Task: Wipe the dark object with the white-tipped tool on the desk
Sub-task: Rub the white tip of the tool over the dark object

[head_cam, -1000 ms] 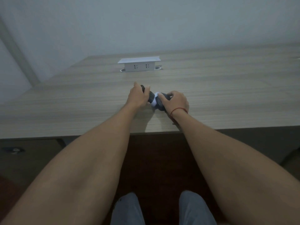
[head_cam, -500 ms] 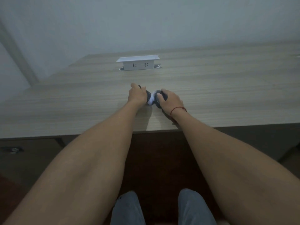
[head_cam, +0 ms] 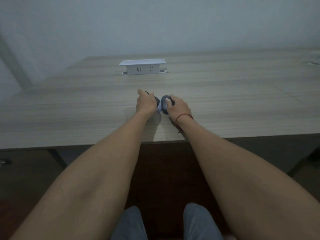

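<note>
A wide bench (head_cam: 225, 101) with a pale grey-brown wood-grain top fills the middle of the view, its near edge running straight across above a dark space underneath. Behind it stands a plain, pale grey-blue wall in dim light. At the far centre of the bench sits a white rectangular pop-up socket box (head_cam: 142, 67) with a flat lid on top and two outlets facing the viewer; no writing or brand can be read on it. The person's two bare forearms reach forward from the bottom of the view, with grey trouser knees between them.

Both hands meet near the middle of the bench, a little in from its near edge. The left hand (head_cam: 146, 103) has its fingers curled closed around a dark tool with a white tip (head_cam: 158, 105); the white end shows just right of the hand. The right hand (head_cam: 177, 106), with a thin red cord bracelet (head_cam: 183, 116) at the wrist, has its fingers wrapped around a rounded dark grey object (head_cam: 165, 104), the thumb lying on top. The white tip touches the left side of the dark object. Whether the object rests on the bench or is lifted off it cannot be told.
</note>
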{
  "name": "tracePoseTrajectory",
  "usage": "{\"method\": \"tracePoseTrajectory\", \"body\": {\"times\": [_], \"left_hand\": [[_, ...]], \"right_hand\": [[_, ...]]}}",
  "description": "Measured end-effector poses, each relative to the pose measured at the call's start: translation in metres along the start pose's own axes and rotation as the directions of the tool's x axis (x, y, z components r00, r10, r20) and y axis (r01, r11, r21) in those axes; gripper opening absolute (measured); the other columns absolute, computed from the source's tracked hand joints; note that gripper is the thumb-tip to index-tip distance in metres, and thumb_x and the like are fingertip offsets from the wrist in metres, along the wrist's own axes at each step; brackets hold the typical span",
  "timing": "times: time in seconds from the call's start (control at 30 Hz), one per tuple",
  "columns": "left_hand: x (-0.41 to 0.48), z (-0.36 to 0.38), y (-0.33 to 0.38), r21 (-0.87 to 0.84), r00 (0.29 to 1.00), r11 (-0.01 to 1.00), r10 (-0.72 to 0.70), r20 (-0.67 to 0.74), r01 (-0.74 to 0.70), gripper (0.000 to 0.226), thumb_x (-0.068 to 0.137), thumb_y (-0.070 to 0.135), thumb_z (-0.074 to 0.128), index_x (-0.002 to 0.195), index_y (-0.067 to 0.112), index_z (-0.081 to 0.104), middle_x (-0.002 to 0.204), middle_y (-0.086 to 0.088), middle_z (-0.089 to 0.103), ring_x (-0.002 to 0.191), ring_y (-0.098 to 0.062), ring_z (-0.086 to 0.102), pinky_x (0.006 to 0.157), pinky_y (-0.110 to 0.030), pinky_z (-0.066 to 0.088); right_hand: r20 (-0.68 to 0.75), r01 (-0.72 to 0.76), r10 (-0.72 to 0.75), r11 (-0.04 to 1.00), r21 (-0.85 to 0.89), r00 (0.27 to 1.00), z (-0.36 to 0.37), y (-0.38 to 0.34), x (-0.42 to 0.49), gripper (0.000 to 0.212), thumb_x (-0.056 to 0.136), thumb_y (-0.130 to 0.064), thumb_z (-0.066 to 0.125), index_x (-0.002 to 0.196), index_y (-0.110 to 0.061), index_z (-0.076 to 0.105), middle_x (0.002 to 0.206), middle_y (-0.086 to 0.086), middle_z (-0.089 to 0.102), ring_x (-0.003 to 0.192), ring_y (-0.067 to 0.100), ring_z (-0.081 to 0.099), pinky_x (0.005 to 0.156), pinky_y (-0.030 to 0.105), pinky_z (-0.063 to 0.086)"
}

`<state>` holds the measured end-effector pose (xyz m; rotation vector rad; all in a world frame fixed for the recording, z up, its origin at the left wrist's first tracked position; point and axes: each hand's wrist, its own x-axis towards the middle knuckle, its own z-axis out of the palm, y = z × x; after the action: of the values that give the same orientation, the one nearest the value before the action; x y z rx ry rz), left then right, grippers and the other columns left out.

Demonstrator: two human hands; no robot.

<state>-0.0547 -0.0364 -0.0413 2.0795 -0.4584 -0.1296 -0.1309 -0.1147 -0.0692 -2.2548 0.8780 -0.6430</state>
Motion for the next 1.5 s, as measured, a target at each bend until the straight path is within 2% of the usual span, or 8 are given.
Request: {"method": "tracePoseTrajectory", "body": {"times": [0.17,0.3,0.5,0.77,0.9,1.1,1.3,1.5], "left_hand": [[0.015,-0.032,-0.002,0.148,0.963,0.988,-0.007,0.268,-0.034,0.029,0.103,0.028,0.039,0.102,0.001,0.05,0.083,-0.019,0.056,0.062,-0.025,0.053,0.053,-0.03,0.046],[0.017,-0.018,-0.004,-0.049,0.998,0.997,-0.061,-0.031,0.059,0.038,0.102,0.027,0.039,0.129,-0.001,0.036,0.133,-0.023,0.052,0.116,-0.041,0.057,0.098,-0.047,0.049],[0.016,0.01,-0.001,-0.166,0.992,0.98,-0.122,-0.041,0.113,0.038,0.103,0.025,0.037,0.131,0.0,0.035,0.134,-0.022,0.052,0.12,-0.037,0.054,0.096,-0.039,0.045],[0.016,-0.022,-0.019,-0.193,0.938,0.965,-0.109,0.33,0.18,0.026,0.1,0.032,0.044,0.089,0.008,0.047,0.065,-0.01,0.044,0.05,-0.017,0.037,0.047,-0.022,0.03],[0.005,-0.016,-0.014,-0.152,0.997,0.988,0.011,0.08,0.001,0.033,0.101,0.036,0.038,0.112,0.006,0.039,0.091,-0.015,0.053,0.067,-0.026,0.055,0.049,-0.028,0.045],[-0.003,-0.019,-0.011,0.091,0.941,0.99,0.07,0.331,-0.105,0.028,0.101,0.035,0.04,0.104,0.007,0.044,0.078,-0.011,0.055,0.061,-0.021,0.051,0.059,-0.033,0.045],[-0.013,-0.011,0.008,-0.006,0.985,0.985,0.174,0.015,-0.174,0.037,0.102,0.028,0.038,0.124,-0.003,0.039,0.118,-0.022,0.056,0.102,-0.032,0.057,0.079,-0.035,0.044],[0.0,-0.022,0.001,0.204,0.979,0.973,0.067,0.192,-0.106,0.041,0.102,0.029,0.041,0.127,-0.004,0.041,0.127,-0.027,0.055,0.113,-0.042,0.058,0.087,-0.039,0.049]], "right_hand": [[0.017,-0.031,0.03,0.999,0.021,0.999,-0.003,-0.004,0.002,0.043,0.1,-0.034,0.039,0.137,-0.016,0.049,0.139,0.013,0.054,0.126,0.033,0.05,0.102,0.035,0.038],[0.012,-0.007,0.006,0.999,0.05,1.0,-0.001,-0.003,-0.001,0.041,0.099,-0.032,0.04,0.134,-0.013,0.051,0.136,0.013,0.056,0.125,0.032,0.051,0.102,0.037,0.038],[-0.022,-0.005,0.007,0.997,0.077,1.0,-0.002,-0.001,0.001,0.039,0.099,-0.031,0.041,0.131,-0.011,0.053,0.133,0.012,0.058,0.121,0.03,0.053,0.098,0.036,0.04],[-0.05,-0.064,0.068,0.994,0.09,0.996,0.0,-0.007,0.006,0.039,0.099,-0.03,0.042,0.13,-0.01,0.054,0.135,0.014,0.056,0.123,0.032,0.051,0.098,0.034,0.04],[-0.036,-0.065,0.07,0.989,0.132,0.997,-0.003,-0.006,0.001,0.037,0.099,-0.028,0.043,0.128,-0.009,0.055,0.132,0.015,0.057,0.121,0.032,0.053,0.096,0.032,0.04],[-0.048,-0.112,0.121,0.982,0.15,0.991,-0.005,-0.005,0.002,0.04,0.098,-0.032,0.043,0.132,-0.014,0.053,0.137,0.012,0.055,0.126,0.03,0.05,0.101,0.036,0.04],[-0.066,-0.105,0.116,0.984,0.146,0.991,0.0,-0.004,0.001,0.031,0.098,-0.03,0.043,0.121,-0.017,0.058,0.123,0.01,0.062,0.111,0.029,0.057,0.084,0.031,0.039],[-0.091,-0.104,0.117,0.985,0.137,0.989,0.0,-0.003,0.001,0.038,0.1,-0.03,0.038,0.132,-0.015,0.053,0.135,0.012,0.056,0.123,0.031,0.052,0.097,0.033,0.041]]}}
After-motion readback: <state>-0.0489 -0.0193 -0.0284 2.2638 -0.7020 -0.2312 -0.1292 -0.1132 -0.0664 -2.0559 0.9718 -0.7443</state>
